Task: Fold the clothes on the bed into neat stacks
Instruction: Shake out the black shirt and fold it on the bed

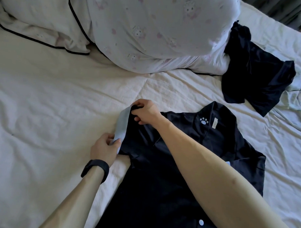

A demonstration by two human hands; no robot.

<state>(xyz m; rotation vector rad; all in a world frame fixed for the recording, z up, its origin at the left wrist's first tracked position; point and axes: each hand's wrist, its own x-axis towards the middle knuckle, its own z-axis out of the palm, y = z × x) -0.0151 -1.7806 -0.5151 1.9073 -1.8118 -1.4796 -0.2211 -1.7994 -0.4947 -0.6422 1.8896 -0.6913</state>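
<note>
A dark navy pyjama shirt (160,191) lies spread on the white bed sheet (52,110), collar away from me, with a pale blue paw print near the collar and a pale button low down. Its left sleeve ends in a light blue cuff (122,128). My left hand (103,149) pinches the near end of that cuff. My right hand (144,112) reaches across the shirt and pinches the cuff's far end. A second dark navy garment (256,78) lies crumpled at the upper right.
A big rolled duvet with a bunny print (157,34) fills the top middle, and a white pillow with dark piping (39,16) sits at the top left. A pale crumpled cloth (298,95) lies at the right edge beside the second garment.
</note>
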